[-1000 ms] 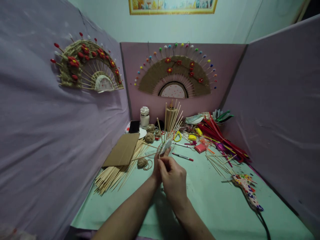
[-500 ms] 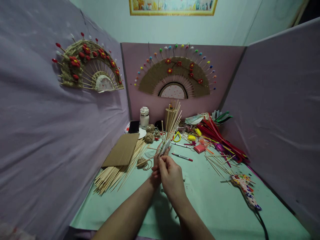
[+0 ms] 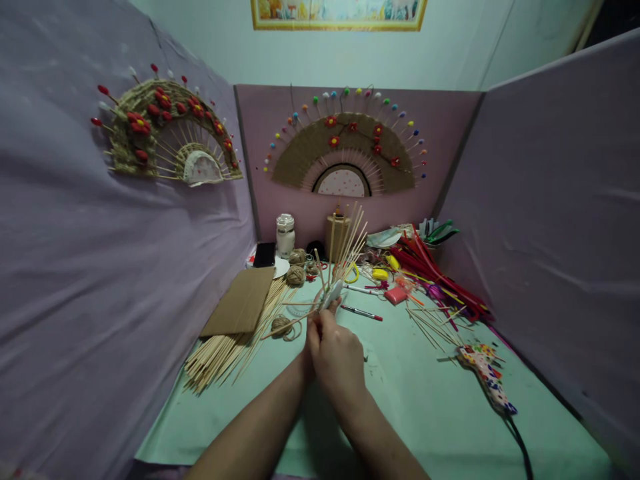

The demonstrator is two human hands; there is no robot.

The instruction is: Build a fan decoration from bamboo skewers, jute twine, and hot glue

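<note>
A small fan frame (image 3: 332, 293) is held up over the middle of the table: thin wooden sticks (image 3: 351, 250) spread out from a white, card-like base. My right hand (image 3: 341, 353) is closed, with thumb and finger pinched at the base's lower edge. Behind it, my left hand (image 3: 311, 333) grips the same base from the left, most of its fingers covered by the right hand. One stick points down and left from the base, over a small ball of twine (image 3: 281, 325).
Left lie a bundle of sticks (image 3: 210, 363) and a cardboard sheet (image 3: 240, 300). A pen (image 3: 362, 313) rests beyond my hands. On the right are loose sticks (image 3: 433, 325), red pipe cleaners (image 3: 425, 257) and a patterned glue gun (image 3: 487, 377) with its cord. Two finished fans hang behind.
My right hand has closed in against the left at the fan's base. The frame has tilted slightly, its sticks showing more spread. The whole view has shifted a little.
</note>
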